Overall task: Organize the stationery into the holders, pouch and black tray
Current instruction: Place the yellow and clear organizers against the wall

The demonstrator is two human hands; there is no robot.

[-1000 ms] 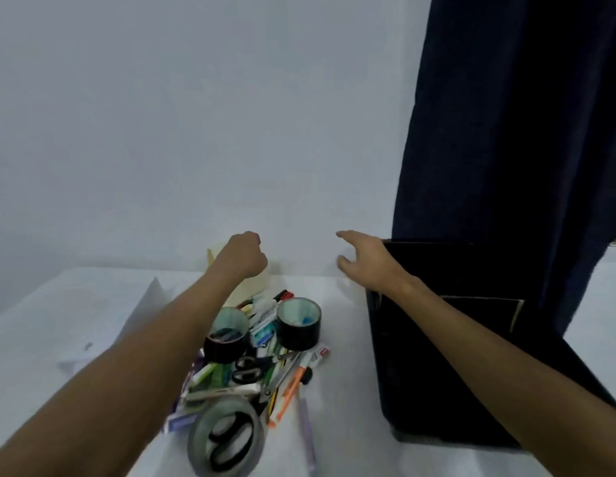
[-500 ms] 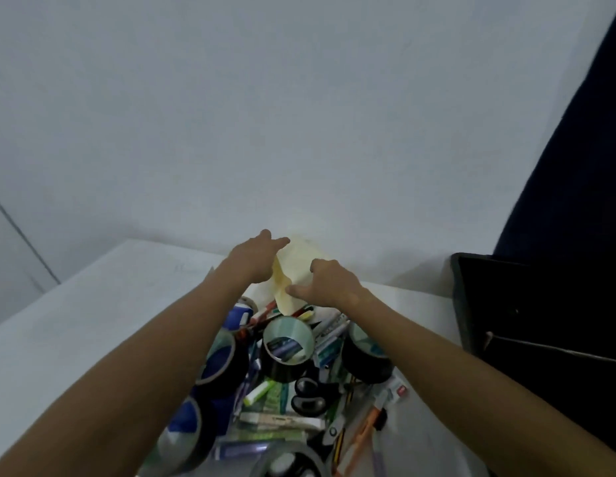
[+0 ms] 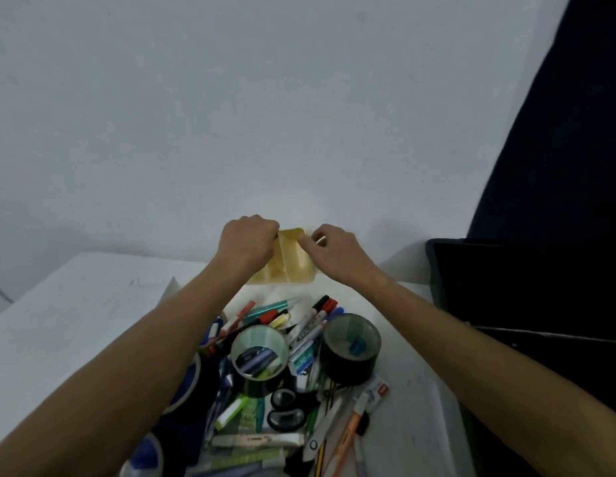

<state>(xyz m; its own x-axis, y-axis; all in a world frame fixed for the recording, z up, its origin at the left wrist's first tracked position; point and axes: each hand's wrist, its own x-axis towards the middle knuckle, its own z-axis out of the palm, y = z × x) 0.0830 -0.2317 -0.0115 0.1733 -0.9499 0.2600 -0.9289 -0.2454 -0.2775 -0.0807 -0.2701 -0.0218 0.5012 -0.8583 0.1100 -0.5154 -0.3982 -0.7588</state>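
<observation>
A yellow pouch [image 3: 293, 259] stands at the back of the white table [image 3: 76, 321], close to the wall. My left hand [image 3: 246, 244] grips its left top edge and my right hand [image 3: 334, 251] pinches its right top edge, with the mouth between them. In front lies a heap of stationery: markers [image 3: 311, 320], a roll of tape [image 3: 260, 356] with pens inside it, a black roll of tape [image 3: 351, 349], black scissors [image 3: 286, 406], rulers and pens. The black tray [image 3: 527, 304] sits at the right.
A sheet of white paper [image 3: 169, 290] lies left of the heap. A dark blue curtain [image 3: 568, 132] hangs at the right above the tray. Blue tape rolls [image 3: 182, 383] lie under my left forearm. The wall rises just behind the pouch.
The camera has tilted down and swung left. Both hands have come together on the yellow pouch; my right hand left the tray's corner and now pinches the pouch's edge.
</observation>
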